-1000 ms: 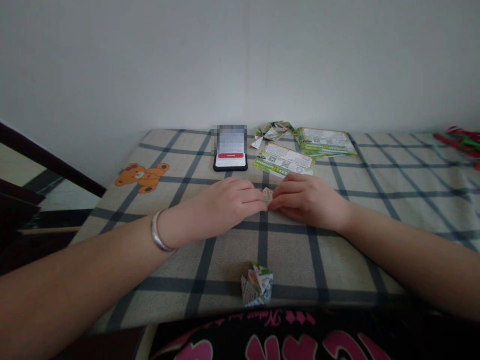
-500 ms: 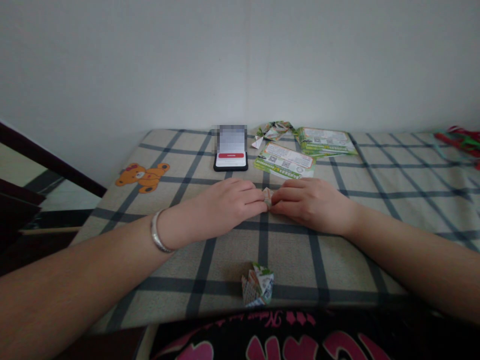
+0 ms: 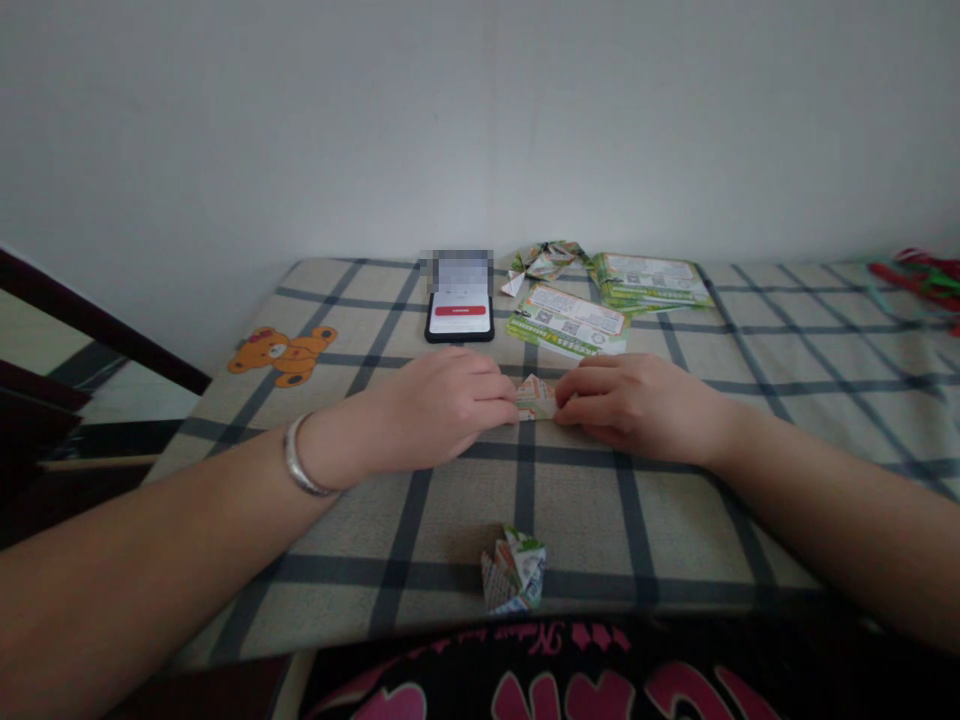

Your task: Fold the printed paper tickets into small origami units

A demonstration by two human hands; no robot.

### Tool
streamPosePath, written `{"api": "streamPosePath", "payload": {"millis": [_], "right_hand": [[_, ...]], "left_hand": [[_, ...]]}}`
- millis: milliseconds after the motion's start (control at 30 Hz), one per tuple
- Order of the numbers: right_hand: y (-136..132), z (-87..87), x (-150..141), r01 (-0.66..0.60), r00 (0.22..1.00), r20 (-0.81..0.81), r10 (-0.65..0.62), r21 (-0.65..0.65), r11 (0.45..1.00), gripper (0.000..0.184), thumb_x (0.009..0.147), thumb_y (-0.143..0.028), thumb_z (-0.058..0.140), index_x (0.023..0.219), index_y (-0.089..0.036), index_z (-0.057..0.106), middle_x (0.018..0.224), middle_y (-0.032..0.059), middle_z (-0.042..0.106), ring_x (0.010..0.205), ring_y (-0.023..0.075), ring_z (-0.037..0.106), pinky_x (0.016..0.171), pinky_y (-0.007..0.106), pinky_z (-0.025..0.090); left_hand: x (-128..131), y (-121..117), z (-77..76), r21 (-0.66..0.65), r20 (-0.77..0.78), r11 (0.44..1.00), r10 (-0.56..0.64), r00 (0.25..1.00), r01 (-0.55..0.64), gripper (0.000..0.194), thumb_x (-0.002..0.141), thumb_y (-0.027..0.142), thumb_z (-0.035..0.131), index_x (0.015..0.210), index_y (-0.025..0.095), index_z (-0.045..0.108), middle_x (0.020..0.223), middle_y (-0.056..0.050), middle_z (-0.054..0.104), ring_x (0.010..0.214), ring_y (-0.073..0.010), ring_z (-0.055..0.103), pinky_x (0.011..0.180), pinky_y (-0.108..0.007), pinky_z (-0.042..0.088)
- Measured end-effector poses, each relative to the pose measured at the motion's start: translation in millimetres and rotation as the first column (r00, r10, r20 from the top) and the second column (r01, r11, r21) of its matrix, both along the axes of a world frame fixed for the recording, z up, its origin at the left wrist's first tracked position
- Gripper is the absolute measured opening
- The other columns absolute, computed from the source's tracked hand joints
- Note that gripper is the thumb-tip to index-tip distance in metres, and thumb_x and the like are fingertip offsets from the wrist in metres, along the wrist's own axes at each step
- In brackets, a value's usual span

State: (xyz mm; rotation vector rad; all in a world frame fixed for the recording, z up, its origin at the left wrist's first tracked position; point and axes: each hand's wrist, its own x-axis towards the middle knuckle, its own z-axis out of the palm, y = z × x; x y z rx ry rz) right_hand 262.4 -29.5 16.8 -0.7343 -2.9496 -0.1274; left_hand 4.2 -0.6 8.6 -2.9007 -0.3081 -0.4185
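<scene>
A small folded piece of printed paper (image 3: pixel 535 398) lies on the checked cloth between my hands, its top rising to a point. My left hand (image 3: pixel 454 410) closes on its left end, fingers pressed together. At the right end, the bent fingers of my right hand (image 3: pixel 637 405) grip it too. Both thumbs are hidden, and my fingers cover the ends of the paper. Nearer to me, by the table's front edge, sits a folded paper shape (image 3: pixel 514 570) with several points.
Beyond my hands lie a phone (image 3: pixel 460 318), a printed leaflet (image 3: pixel 568 320), a stack of leaflets (image 3: pixel 656 282) and several folded paper pieces (image 3: pixel 551 262) near the wall. A bear picture (image 3: pixel 282 354) is at the left, a red and green item (image 3: pixel 926 280) at the far right.
My hands have moved slightly apart, the left one leftward and the right one rightward. More of the folded paper shows between them. The other things on the table stay put.
</scene>
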Motion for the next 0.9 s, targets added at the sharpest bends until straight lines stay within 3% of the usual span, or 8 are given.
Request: {"api": "streamPosePath", "payload": {"millis": [200,600,900], "right_hand": [[-1,3.3,4,0.018,0.999,-0.027,-0.02,-0.043,0.999,0.022,0.096,-0.023,0.049,0.096,-0.021,0.07,0.105,0.005,0.067,0.093,0.0173,0.06,0.075,0.03,0.045],[-5,13.1,12,0.115,0.993,-0.021,-0.118,-0.104,0.988,0.02,0.083,-0.015,0.056,0.091,-0.023,0.072,0.101,0.0023,0.069,0.086,0.0168,0.062,0.069,0.029,0.043],[-3,14.1,16,0.096,0.995,-0.007,-0.098,-0.134,0.986,0.022,0.082,-0.015,0.053,0.089,-0.024,0.072,0.103,0.0005,0.07,0.087,0.0155,0.063,0.071,0.029,0.043]], "left_hand": [[-6,3,3.1,-0.058,-0.036,0.998,-0.032,0.999,0.03,0.029,0.084,0.008,0.048,0.097,0.02,0.071,0.096,-0.005,0.07,0.088,-0.0189,0.061,0.079,-0.033,0.049],[-11,5,10.7,-0.029,-0.079,0.999,-0.043,0.996,0.04,0.028,0.081,0.007,0.049,0.089,0.019,0.073,0.092,-0.004,0.071,0.082,-0.0185,0.062,0.075,-0.033,0.049],[-14,10,8.5,-0.032,-0.068,0.997,-0.072,0.995,0.07,0.024,0.084,0.008,0.052,0.088,0.02,0.073,0.091,-0.003,0.072,0.079,-0.016,0.064,0.076,-0.031,0.051]]}}
